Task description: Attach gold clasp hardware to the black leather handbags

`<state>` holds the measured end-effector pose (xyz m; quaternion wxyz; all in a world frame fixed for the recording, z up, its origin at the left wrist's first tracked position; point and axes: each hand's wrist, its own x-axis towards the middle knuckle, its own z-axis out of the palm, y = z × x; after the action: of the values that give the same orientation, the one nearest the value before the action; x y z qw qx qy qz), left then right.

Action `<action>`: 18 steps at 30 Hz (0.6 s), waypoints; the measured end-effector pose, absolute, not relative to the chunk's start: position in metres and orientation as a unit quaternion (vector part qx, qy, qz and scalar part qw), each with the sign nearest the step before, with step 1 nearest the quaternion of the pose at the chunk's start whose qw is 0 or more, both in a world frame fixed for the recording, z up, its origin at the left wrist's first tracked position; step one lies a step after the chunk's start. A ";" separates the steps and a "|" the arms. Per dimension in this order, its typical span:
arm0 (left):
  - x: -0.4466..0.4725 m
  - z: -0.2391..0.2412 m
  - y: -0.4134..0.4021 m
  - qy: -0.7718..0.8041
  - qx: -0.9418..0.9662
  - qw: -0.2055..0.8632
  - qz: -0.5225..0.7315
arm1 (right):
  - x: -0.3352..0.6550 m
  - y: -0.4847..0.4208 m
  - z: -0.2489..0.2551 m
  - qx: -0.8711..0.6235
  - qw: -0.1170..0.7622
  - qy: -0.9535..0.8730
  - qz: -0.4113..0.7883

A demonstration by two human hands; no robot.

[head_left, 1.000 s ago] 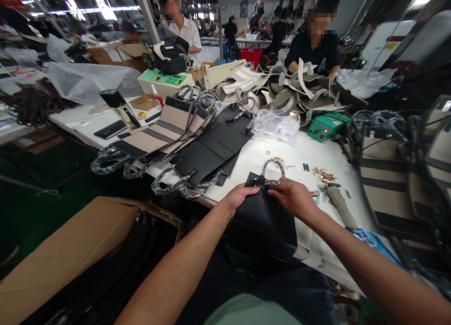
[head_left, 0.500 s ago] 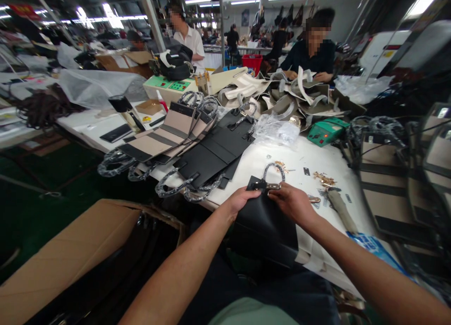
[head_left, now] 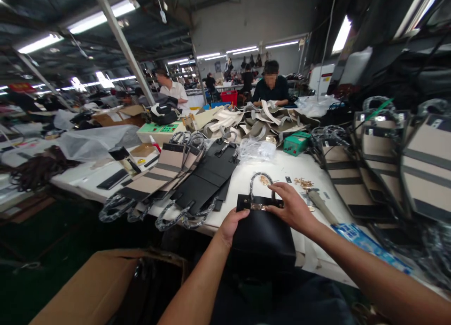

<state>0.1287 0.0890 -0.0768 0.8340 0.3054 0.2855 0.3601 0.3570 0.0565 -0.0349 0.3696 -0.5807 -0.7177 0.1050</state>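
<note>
A black handbag [head_left: 262, 238] stands upright at the table's front edge, close to my body. Its loop handle [head_left: 260, 175], wrapped in clear film, rises from the top. A shiny metal clasp plate [head_left: 259, 206] sits at the middle of the bag's upper edge. My left hand [head_left: 231, 226] grips the upper left corner, thumb on the front. With thumb and fingers around the top edge, my right hand [head_left: 291, 205] holds the bag's right side beside the clasp and the handle's right end.
Black bag panels [head_left: 206, 174] with wrapped handles lie left on the white table [head_left: 282, 163]. Small brass parts [head_left: 303, 182], a grey-green tool [head_left: 322, 205] and a green box [head_left: 296, 143] are to the right. An open cardboard box [head_left: 88, 287] stands below left. A person [head_left: 271, 88] works across the table.
My view has tilted up. The bag now stands straighter, with its handle upright. My right hand has moved from the metal clasp to the bag's right top edge.
</note>
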 end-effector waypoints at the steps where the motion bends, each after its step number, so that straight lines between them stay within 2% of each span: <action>1: 0.127 -0.075 0.085 0.280 0.311 0.831 0.367 | 0.356 0.054 -0.034 -0.583 0.378 -0.710 0.113; 7: 0.112 -0.058 0.064 0.237 0.348 0.816 0.395 | 0.344 0.039 -0.020 -0.595 0.394 -0.671 0.202; 11: 0.098 -0.036 0.050 0.227 0.357 0.804 0.418 | 0.337 0.027 0.001 -0.577 0.402 -0.684 0.194; 18: 0.057 0.001 0.042 0.263 0.334 0.776 0.465 | 0.338 0.010 0.040 -0.553 0.512 -0.645 0.129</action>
<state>0.0568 0.0423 0.0010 0.7762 0.3339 0.2631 0.4655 0.3381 0.0097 0.0403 0.5115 -0.5527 -0.6452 0.1289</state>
